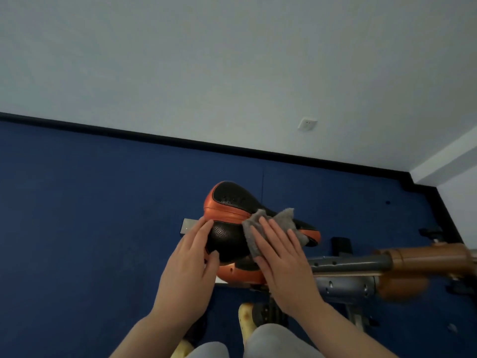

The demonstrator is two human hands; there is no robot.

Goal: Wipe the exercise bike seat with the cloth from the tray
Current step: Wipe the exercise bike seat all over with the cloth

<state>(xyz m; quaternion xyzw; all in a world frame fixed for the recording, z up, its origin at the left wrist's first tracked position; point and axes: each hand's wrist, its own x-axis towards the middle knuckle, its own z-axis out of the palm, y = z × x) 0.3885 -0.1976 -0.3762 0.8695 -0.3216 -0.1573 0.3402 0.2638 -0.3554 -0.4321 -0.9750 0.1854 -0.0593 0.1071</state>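
The exercise bike seat (232, 202) is black perforated leather with orange trim, in the middle of the head view. A grey fluffy cloth (273, 222) lies crumpled across the seat's right half. My right hand (284, 262) presses flat on the cloth, fingers spread, covering its lower part. My left hand (191, 264) grips the seat's left edge, fingers on top and thumb on the near side. No tray is in view.
The bike's grey and orange frame (387, 267) runs right from under the seat. Blue floor (90, 215) surrounds the bike, and a white wall with a socket (307, 124) stands behind it. My legs and yellow shoes show at the bottom edge.
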